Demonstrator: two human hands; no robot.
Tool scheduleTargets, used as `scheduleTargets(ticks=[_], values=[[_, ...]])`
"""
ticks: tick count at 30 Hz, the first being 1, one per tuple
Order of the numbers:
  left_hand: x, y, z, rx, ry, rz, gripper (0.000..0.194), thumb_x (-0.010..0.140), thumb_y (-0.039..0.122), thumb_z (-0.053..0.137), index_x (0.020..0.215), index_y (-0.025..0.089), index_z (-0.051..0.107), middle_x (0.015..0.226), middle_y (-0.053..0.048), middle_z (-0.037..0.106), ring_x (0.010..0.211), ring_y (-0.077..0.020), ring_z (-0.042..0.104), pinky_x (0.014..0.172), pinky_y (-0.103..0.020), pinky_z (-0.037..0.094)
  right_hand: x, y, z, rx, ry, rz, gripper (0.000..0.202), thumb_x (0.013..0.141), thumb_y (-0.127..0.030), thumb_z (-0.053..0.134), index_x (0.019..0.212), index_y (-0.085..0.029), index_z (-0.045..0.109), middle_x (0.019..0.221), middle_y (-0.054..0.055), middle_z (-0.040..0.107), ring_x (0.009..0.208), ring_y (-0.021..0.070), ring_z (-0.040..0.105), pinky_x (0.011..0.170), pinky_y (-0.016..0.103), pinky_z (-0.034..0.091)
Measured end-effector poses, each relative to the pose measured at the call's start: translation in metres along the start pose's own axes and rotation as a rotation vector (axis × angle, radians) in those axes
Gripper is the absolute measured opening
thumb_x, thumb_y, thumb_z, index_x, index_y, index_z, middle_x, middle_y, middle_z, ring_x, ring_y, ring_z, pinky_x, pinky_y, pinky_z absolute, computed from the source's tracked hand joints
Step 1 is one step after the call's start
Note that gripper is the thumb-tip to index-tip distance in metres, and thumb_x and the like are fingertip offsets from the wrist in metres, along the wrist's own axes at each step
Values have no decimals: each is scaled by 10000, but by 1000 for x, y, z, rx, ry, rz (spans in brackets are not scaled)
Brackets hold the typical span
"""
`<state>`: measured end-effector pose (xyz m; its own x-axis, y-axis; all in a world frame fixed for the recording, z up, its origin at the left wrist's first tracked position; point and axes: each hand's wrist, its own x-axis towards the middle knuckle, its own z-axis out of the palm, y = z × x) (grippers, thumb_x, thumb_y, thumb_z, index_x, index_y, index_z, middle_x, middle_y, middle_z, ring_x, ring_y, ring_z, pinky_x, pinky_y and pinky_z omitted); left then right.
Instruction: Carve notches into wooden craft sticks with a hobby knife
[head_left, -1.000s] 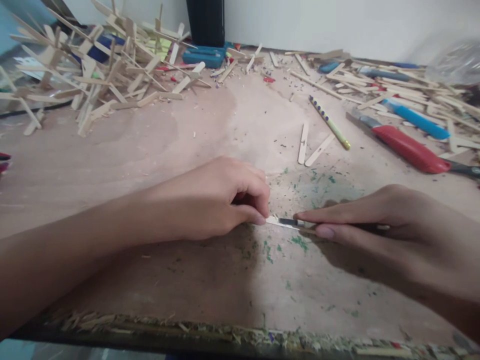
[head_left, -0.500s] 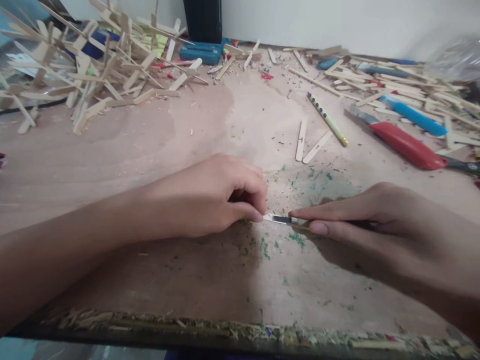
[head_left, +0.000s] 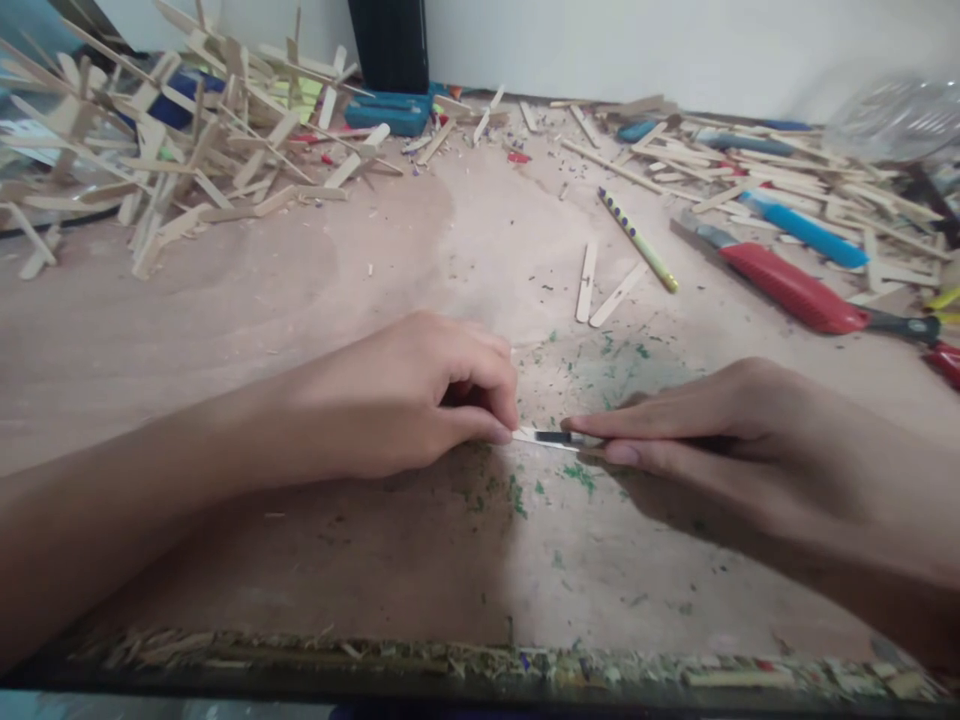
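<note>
My left hand [head_left: 420,395] rests on the wooden tabletop, its thumb and bent fingers pinching the end of a pale craft stick [head_left: 524,434]. From the other side my right hand [head_left: 739,440] grips a small craft knife [head_left: 583,439] between thumb and forefinger. The knife's dark blade lies flat along the stick, pointing at my left fingertips. Most of the knife's handle is hidden inside my right hand. Green shavings [head_left: 581,477] are scattered around both hands. Two notched craft sticks [head_left: 587,285] lie just beyond.
A patterned pencil [head_left: 637,240] and a red-handled utility knife [head_left: 795,285] lie at the right. Behind them are loose sticks [head_left: 817,185] and a blue pen-like tool [head_left: 810,228]. Joined sticks [head_left: 202,140] pile up at the back left, near a teal block [head_left: 388,113]. Shavings line the front edge.
The whole view has shifted slightly, so things appear a little further left. Both hands keep nearly the same hold on the stick and knife, and the blade has barely moved along the stick.
</note>
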<state>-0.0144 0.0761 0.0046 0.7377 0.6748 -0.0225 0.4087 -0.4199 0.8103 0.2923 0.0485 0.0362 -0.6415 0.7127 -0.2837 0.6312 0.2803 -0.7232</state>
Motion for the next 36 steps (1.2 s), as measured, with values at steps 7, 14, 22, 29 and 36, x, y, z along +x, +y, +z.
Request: scheduleTargets(ticks=[7, 14, 22, 29, 36], values=[[-1, 0, -1, 1, -5, 15, 197, 1029, 96, 788, 906, 227, 868, 957, 28, 851, 918, -124, 768, 853, -241, 550, 2, -3, -7, 33, 24, 65, 507, 1157, -603, 639, 992, -265, 980, 624, 10, 659, 532, 122, 449, 447, 258, 275], [-3, -1, 0, 0, -6, 62, 205, 1057, 73, 783, 937, 220, 860, 992, 28, 857, 946, -117, 772, 883, -234, 551, 2, -4, -6, 74, -42, 58, 529, 1183, -542, 605, 904, -241, 939, 596, 2, 619, 487, 99, 303, 461, 252, 318], [-5, -10, 5, -37, 39, 120, 207, 1063, 95, 763, 932, 227, 853, 975, 40, 841, 926, -103, 754, 862, -222, 527, 3, -7, -4, 82, -48, 6, 511, 1188, -498, 549, 1099, -237, 979, 636, -1, 614, 505, 102, 410, 524, 247, 433], [-4, -7, 4, -24, 27, 61, 200, 1050, 98, 772, 936, 231, 868, 978, 35, 844, 916, -113, 761, 851, -232, 533, 5, -11, -1, 34, -28, -19, 498, 1184, -449, 563, 938, -229, 936, 616, -7, 615, 449, 84, 342, 513, 263, 424], [-1, 0, 0, -9, -1, 15, 194, 1045, 91, 811, 916, 219, 876, 965, 40, 848, 922, -106, 772, 858, -211, 547, 3, -8, -1, 97, 13, -26, 403, 1141, -349, 585, 1090, -242, 970, 587, -14, 601, 432, 76, 238, 468, 227, 395]])
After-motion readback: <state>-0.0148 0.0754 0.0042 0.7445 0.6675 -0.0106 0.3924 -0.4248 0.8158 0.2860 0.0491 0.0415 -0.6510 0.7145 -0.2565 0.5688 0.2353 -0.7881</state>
